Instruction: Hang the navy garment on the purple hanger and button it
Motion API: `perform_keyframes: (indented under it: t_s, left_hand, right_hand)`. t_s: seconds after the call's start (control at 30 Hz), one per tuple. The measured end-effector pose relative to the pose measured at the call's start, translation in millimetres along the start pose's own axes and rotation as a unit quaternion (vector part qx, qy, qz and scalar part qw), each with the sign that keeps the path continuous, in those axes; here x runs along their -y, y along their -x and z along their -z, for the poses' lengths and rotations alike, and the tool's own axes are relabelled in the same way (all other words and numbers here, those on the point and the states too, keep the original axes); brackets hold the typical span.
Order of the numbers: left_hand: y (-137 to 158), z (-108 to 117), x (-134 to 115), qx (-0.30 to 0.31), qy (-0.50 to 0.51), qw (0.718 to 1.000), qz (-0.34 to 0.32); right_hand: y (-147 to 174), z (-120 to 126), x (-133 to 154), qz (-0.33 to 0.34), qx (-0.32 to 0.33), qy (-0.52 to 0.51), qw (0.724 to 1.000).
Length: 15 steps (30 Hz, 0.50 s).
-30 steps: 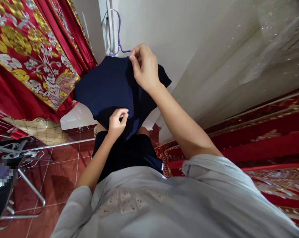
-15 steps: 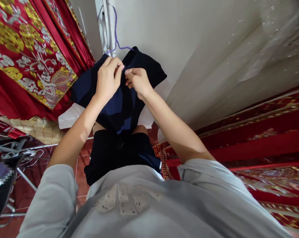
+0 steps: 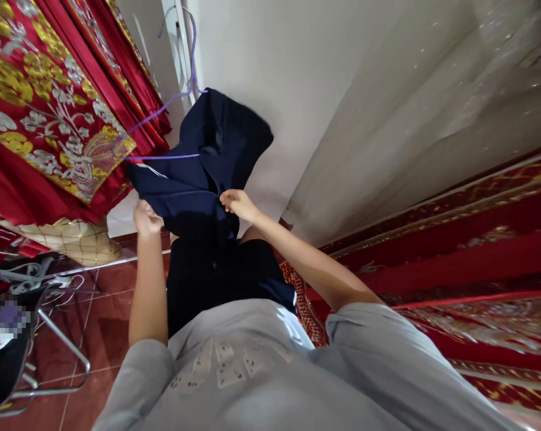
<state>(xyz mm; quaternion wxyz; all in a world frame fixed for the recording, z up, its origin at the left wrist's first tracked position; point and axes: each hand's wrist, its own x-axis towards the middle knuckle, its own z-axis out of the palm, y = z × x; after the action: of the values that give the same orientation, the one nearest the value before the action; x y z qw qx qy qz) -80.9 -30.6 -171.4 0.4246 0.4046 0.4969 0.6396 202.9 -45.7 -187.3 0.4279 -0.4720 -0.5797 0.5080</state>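
Note:
A dark navy shirt [image 3: 185, 203] hangs half off a purple wire hanger [image 3: 193, 60] in front of my legs. One arm of the hanger lies bare over the shirt on the left; the other end goes under the cloth on the right. My right hand [image 3: 238, 203] pinches the shirt's front edge near its middle. Over on the left, my left hand [image 3: 147, 216] is closed at the shirt's outer edge, slightly blurred, its fingertips partly hidden.
Red cloth [image 3: 64, 108] with gold and silver embroidery hangs at left. A pale wall [image 3: 270, 54] rises ahead, with sheer fabric [image 3: 387, 120] at right. A metal-framed chair [image 3: 64, 341] stands lower left on red tiles [image 3: 104, 335]. Ornate red fabric [image 3: 468, 257] lies at right.
My left hand has moved down and left to the shirt's outer edge. My right hand is lower, still pinching the front. The hanger's left arm has come out from the shirt.

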Motion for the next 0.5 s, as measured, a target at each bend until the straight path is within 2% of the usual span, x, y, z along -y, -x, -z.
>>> perform_keyframes:
  t_s: [0.03,0.1,0.17,0.23,0.37,0.5]
  left_hand:
    - [9,-4,22,-0.009,-0.012,1.000,0.011]
    - [27,-16,52,0.013,-0.051,0.998,0.045]
    - [39,-29,65,0.059,-0.083,0.992,0.069]
    - [46,-39,61,0.110,-0.095,0.986,0.075]
    - [53,-54,32,0.183,-0.078,0.979,0.048]
    - [73,-72,4,0.226,-0.044,0.973,-0.018]
  right_hand:
    - [0,2,0,0.004,0.018,0.009,1.000]
    - [-1,7,-3,0.001,0.048,0.054,0.997]
    - [-2,12,-10,-0.017,0.071,0.113,0.991]
    - [1,14,-22,-0.037,0.103,0.160,0.981]
    - [12,4,-50,-0.065,0.148,0.209,0.965]
    - [23,-3,-50,-0.049,0.197,0.173,0.964]
